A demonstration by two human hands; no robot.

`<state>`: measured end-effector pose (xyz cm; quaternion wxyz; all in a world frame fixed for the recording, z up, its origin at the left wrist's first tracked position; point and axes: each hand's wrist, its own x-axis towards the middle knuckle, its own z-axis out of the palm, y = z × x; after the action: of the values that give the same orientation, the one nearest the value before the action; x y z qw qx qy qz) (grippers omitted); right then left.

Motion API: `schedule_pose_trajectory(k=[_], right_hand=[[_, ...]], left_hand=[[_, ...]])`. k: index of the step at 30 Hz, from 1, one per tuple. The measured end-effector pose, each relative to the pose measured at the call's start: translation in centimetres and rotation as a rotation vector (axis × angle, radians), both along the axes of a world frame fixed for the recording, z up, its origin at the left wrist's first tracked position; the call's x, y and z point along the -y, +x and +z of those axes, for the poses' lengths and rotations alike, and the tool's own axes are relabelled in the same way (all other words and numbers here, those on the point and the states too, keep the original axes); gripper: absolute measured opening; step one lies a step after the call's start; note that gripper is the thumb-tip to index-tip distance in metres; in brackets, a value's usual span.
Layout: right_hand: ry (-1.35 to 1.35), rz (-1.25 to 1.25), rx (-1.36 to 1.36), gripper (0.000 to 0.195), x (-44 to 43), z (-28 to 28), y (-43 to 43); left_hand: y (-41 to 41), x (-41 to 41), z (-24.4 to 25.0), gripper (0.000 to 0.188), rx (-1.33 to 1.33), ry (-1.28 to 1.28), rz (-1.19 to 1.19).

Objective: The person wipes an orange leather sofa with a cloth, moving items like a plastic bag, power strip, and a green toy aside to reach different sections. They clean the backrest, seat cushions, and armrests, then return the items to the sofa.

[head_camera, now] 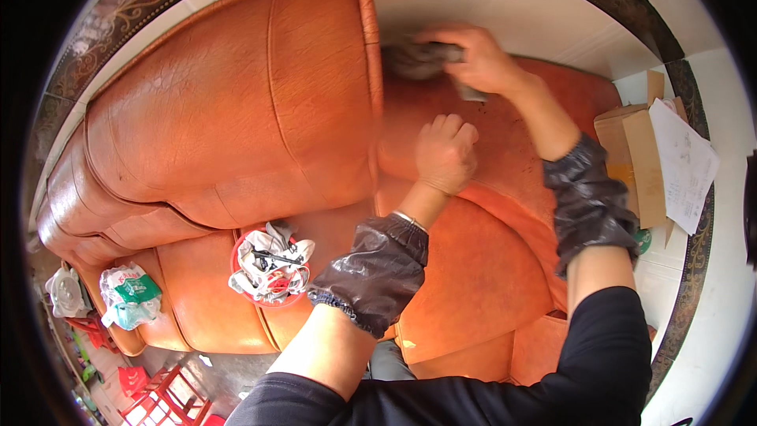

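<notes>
An orange-brown leather sofa (225,100) fills most of the view. My right hand (473,59), slightly blurred, grips a dark grey cloth (417,59) over the top of the corner section, close to the tiled wall. Below it my left hand (447,151) is curled, with its knuckles up, over the sofa's corner; no object shows in it, and its palm side is hidden. Dark sleeve covers are on both forearms. Small dark specks lie on the leather under my right hand.
A red basin (236,260) of crumpled cloths and a knotted plastic bag (131,296) sit on the seat. An open cardboard box (639,160) with papers (683,171) stands at the right by the wall. A red stool (168,399) and a white fan (66,293) are lower left.
</notes>
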<state>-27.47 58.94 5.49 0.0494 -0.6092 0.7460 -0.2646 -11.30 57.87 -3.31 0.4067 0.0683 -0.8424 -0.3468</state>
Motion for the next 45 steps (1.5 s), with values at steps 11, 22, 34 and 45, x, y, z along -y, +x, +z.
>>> schedule_pose_trajectory(k=[11, 22, 34, 45], right_hand=[[0.106, -0.176, -0.013, 0.042, -10.1, -2.0, -1.4], [-0.070, -1.248, 0.147, 0.048, -31.0, -3.7, 2.3], [0.128, -1.050, -0.121, 0.052, -22.4, -6.0, 1.6], [0.001, -0.291, -0.230, 0.046, -14.8, -4.6, 0.4]], left_hand=[[-0.2, -0.2, 0.0, 0.013, 0.039, -0.038, -0.040], [0.1, 0.1, 0.1, 0.013, 0.092, -0.102, 0.021], [1.6, -0.4, -0.1, 0.016, -0.070, 0.067, -0.161], [7.7, -10.3, -6.3, 0.042, 0.873, 2.142, -0.788]])
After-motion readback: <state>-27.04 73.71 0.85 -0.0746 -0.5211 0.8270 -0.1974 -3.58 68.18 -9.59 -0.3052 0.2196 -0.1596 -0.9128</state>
